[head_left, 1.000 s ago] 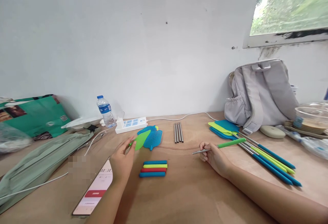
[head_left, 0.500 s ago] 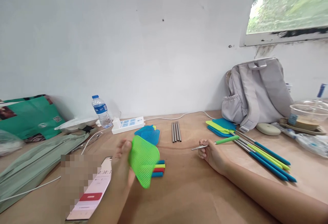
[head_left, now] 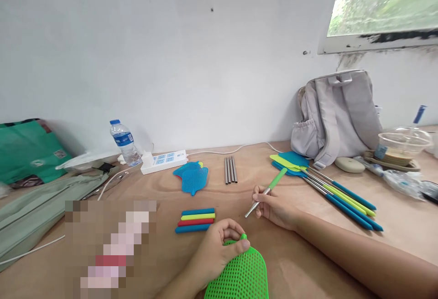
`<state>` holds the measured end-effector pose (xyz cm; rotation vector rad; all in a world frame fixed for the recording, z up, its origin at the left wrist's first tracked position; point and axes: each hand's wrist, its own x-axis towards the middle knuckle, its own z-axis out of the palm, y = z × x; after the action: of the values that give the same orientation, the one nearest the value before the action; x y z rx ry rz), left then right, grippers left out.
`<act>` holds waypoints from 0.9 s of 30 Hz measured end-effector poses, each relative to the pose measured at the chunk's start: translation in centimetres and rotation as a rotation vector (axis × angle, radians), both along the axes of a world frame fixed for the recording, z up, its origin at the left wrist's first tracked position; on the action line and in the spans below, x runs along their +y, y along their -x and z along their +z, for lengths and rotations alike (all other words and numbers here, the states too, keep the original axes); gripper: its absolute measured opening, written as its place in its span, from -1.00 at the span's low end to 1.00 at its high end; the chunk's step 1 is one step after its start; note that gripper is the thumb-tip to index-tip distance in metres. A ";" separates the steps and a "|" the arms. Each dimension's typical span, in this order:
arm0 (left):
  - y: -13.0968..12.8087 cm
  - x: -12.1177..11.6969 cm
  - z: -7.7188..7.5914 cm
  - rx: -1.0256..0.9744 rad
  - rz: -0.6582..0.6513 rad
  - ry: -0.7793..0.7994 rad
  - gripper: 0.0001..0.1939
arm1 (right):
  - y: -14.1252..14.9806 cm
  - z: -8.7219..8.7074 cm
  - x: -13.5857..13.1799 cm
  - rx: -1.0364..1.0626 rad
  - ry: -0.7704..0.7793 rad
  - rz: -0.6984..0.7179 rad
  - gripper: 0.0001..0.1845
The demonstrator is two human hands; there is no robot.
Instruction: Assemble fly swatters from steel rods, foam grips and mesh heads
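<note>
My left hand (head_left: 222,253) pinches a green fly swatter head (head_left: 241,276) near its narrow socket, which points up and away from me. In my right hand (head_left: 268,205) is a fly swatter handle (head_left: 263,193), a metal rod with a green grip; its bare metal end points down and left toward the green head, apart from it. Left of centre lie loose grips (head_left: 197,216) in blue, yellow and red. Behind them rest blue swatter heads (head_left: 194,180) and several metal tubes (head_left: 231,170). At the right, assembled swatters (head_left: 342,198) in blue and yellow lie side by side.
A power strip (head_left: 164,160) and a water bottle (head_left: 125,141) stand at the back left, by a green bag (head_left: 30,148). A grey backpack (head_left: 338,116) leans on the wall at right, near a plastic cup (head_left: 400,146). A blurred-out patch covers the front left.
My left hand has moved right and toward me, turning the green head so its socket faces away. My right hand has tilted the handle, lowering its metal end.
</note>
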<state>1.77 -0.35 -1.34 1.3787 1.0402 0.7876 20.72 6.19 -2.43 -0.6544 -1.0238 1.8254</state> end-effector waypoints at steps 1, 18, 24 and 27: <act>0.0 0.0 0.0 -0.003 -0.006 -0.002 -0.66 | 0.0 0.0 -0.1 -0.008 -0.016 0.042 -0.74; -0.1 -0.3 -0.2 0.018 -0.042 0.035 -0.59 | 0.1 -0.3 -0.6 -0.171 -0.106 0.194 -0.60; -0.5 -0.9 0.2 -0.009 -0.066 0.077 -0.50 | 0.7 0.6 -1.5 -0.334 -0.118 0.180 -0.54; -1.0 -1.1 -0.1 -0.056 -0.070 0.054 -0.49 | 1.2 1.0 -2.1 -0.332 -0.095 0.163 -0.54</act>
<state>2.79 -1.50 -1.41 1.3324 0.9577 0.7372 19.51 4.06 -1.40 -0.8556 -1.4094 1.8302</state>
